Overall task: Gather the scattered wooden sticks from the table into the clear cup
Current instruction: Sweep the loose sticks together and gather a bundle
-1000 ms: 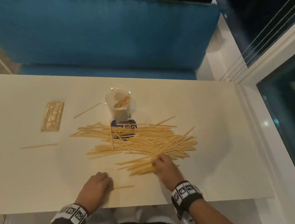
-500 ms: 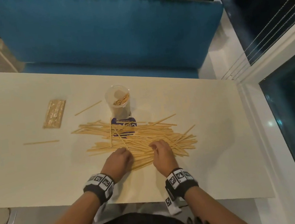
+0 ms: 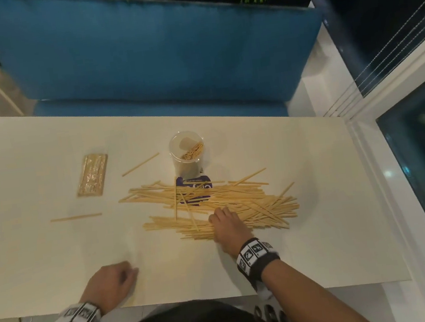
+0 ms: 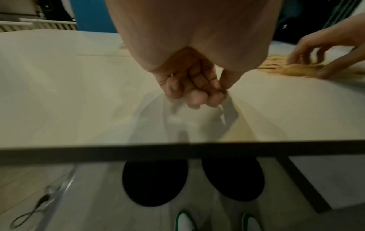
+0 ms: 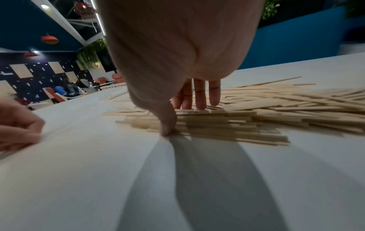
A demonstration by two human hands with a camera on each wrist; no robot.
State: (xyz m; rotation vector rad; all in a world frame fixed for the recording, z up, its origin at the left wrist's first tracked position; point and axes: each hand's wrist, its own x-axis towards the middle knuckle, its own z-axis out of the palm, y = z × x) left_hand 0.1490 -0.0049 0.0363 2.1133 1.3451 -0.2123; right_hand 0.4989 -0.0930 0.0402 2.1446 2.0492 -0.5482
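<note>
The right hand lies on the near edge of the heap of wooden sticks, its fingers straight and spread over the top layer while the thumb presses down at the near side, so it brackets a band of sticks without yet lifting any. The left hand sits well to the left of it, near the front edge of the desk; the left wrist view shows its fingers curled into a loose fist, and nothing can be seen held in it.

Beyond the right hand the heap runs mostly crosswise, many sticks roughly parallel, a few lying across the rest. Part of it covers a dark blue printed card. Just past that card stands the clear cup, upright, with a few sticks already inside. Single sticks lie apart: one just left of the cup, another far out to the left. A flat packet lies beyond that one.

The sticks look thin, stiff and very light, smooth enough to slide over one another and over the desk. They would likely handle best as a bundle, taken near the middle of their length between thumb and fingers, with the ends squared. A hold near one end could let them fan out and spill. The cup looks light too, so a bundle pushed in at a slant might tip it.
</note>
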